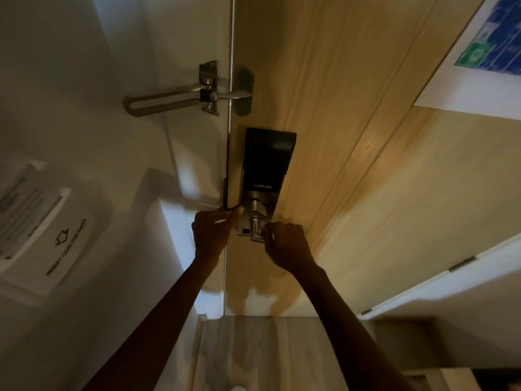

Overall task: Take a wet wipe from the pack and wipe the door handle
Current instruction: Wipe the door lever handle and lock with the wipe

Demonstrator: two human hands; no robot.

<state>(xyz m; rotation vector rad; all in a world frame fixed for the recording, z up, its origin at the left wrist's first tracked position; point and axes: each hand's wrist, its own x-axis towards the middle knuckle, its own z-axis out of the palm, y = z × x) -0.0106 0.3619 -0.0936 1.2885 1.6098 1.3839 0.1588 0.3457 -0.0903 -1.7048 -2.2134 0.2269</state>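
Where the wooden door (352,136) meets the white frame (180,108), a black lock plate (265,162) carries small pale lettering that is too blurred to read surely, and the metal door handle (256,225) sits at its lower end, below the swing-bar latch (169,98). The left hand (211,235) lies just left of the handle at the door's edge, fingers curled with something pale pinched in them, though what it is cannot be told. The right hand (284,246) is closed at the handle's right side, fingertips touching the lever; a wipe cannot be made out.
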